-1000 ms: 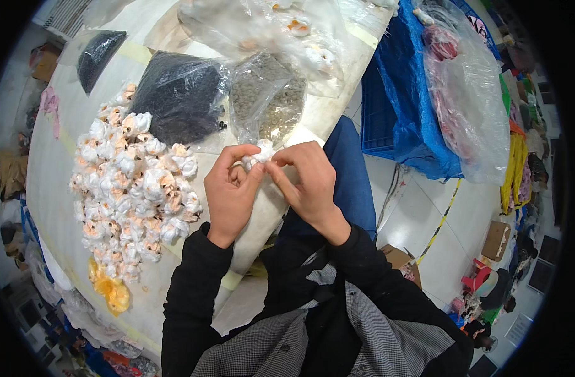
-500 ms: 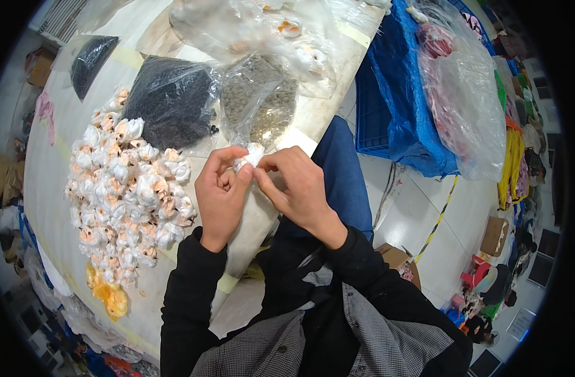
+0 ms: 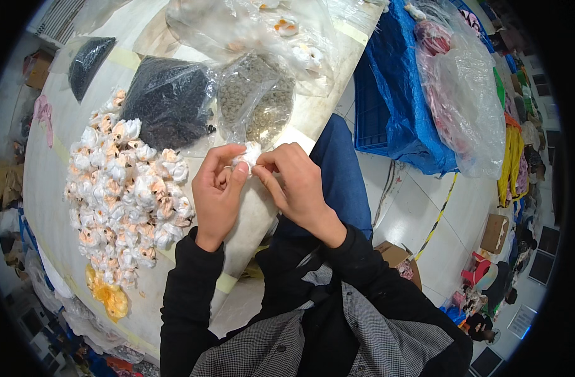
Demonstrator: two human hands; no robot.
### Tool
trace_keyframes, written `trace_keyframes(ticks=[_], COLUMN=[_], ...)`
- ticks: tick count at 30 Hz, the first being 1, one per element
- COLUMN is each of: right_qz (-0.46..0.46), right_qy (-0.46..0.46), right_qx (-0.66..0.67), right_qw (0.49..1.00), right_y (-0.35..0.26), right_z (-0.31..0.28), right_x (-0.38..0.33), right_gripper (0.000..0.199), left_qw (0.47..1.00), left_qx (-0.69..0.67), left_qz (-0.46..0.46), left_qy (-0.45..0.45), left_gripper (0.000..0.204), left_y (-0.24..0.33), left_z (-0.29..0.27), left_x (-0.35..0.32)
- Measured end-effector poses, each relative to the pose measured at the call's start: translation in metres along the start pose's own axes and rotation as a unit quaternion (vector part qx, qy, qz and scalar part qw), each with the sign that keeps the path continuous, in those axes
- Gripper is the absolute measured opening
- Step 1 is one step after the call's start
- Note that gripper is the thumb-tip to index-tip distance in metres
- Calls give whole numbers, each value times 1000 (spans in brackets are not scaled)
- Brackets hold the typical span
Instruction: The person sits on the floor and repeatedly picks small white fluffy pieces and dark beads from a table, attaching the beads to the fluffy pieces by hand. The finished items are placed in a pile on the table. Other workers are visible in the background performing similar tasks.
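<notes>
Between my two hands, over the table edge, is a small white fluffy plush piece (image 3: 250, 152). My left hand (image 3: 221, 191) pinches it from the left with thumb and bent fingers. From the right, my right hand (image 3: 295, 183) has its thumb and forefinger closed at the piece's side; whether a small part sits between those fingertips is hidden. Just beyond my hands lies a clear bag of greyish-beige small parts (image 3: 254, 94), next to a clear bag of black small parts (image 3: 168, 100). A large heap of white and peach plush pieces (image 3: 127, 195) covers the table to the left.
Yellow plush pieces (image 3: 108, 295) lie at the heap's near end. A big clear bag (image 3: 237, 25) with white and orange pieces is at the back of the table (image 3: 55, 207). Blue crates (image 3: 372, 125) with a blue sheet and plastic wrap stand on the right floor.
The white piece has shifted slightly up and turned a little between my fingers. Both hands stay on it, the right wrist slightly higher.
</notes>
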State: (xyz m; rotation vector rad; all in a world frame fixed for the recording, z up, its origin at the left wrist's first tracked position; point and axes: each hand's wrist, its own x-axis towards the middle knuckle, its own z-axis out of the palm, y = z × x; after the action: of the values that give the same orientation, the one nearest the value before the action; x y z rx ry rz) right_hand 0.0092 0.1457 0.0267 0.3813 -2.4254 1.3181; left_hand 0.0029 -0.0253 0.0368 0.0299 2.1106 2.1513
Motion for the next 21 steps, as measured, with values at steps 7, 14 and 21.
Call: trace_keyframes(ticks=[7, 14, 21], right_qz=[122, 152, 110], right_qy=[-76, -122, -76], right_qx=[189, 207, 123], right_qw=[971, 959, 983], right_y=[-2, 1, 0], right_z=[-5, -5, -2], right_x=[-6, -5, 1], right_gripper=[13, 14, 11], left_qw=[980, 953, 952], left_qx=[138, 255, 255], left_qz=[38, 137, 169], left_qy=[-138, -87, -17], left_gripper=[21, 12, 11], left_y=[6, 10, -13], left_z=[-16, -8, -5], left_x=[8, 6, 5])
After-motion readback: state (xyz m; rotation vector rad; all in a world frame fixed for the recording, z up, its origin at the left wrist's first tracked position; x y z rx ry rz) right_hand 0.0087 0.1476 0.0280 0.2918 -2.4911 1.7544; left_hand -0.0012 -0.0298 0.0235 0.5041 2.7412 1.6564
